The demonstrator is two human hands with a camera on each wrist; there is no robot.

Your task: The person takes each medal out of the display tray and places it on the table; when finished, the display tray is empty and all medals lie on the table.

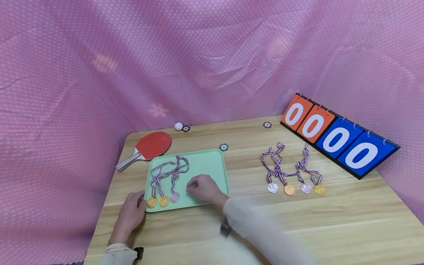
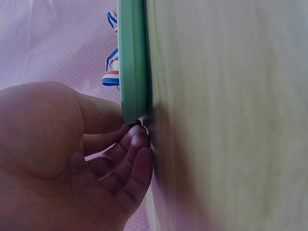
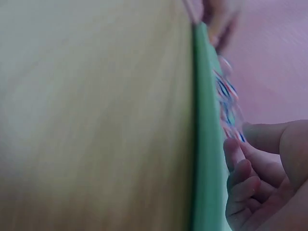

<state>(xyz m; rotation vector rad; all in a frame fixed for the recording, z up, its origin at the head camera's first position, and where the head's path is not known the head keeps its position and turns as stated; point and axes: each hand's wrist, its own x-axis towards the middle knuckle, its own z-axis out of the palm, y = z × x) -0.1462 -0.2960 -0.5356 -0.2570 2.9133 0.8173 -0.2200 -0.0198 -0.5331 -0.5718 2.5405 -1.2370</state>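
A light green tray (image 1: 205,165) lies on the table, with two gold medals (image 1: 163,201) and one silvery medal (image 1: 175,197) along its near left side. Their striped ribbons (image 1: 169,171) trail up the tray in loops. At the tray's near left corner, my left hand (image 1: 130,211) grips the rim, the thumb against its outer side in the left wrist view. Over the tray, right of the silvery medal, hovers my right hand (image 1: 203,187) with loosely curled fingers. Nothing shows between its thumb and fingertips; ribbons appear behind them in the right wrist view.
Several more ribboned medals (image 1: 289,190) lie in a row right of the tray. A flip scoreboard (image 1: 331,136) stands at the back right. Behind the tray are a red table tennis bat (image 1: 154,144), a white ball (image 1: 178,126) and poker chips (image 1: 223,147).
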